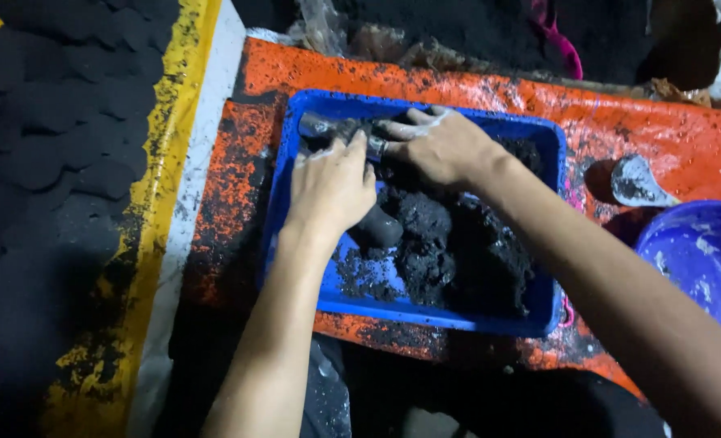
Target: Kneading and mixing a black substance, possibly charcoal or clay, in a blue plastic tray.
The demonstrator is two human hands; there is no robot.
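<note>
**Black paste worked by two hands in a blue tray**

The black paste, a damp, clumpy dark mass, fills the nearer and right-hand part of a blue rectangular tray, lying below and to the right of both hands. The left hand is palm down with fingers curled, pressing on the paste at the tray's left-centre; whether it grips anything underneath cannot be told. The right hand, just beyond and to the right of it, lies flat with fingers spread toward the tray's far-left corner, resting on the paste rather than closed on anything. A short dark cylinder lies just below the left hand, its long axis slanting from near the left wrist toward the heap; which end leads cannot be told.

To work this well, it seems best to press evenly with both palms and keep the paste inside the tray walls.

The tray sits on an orange sheet spattered with black. To the right of the right forearm are a blue bowl and a pale scoop. Left of the left arm runs a yellow and white band.
</note>
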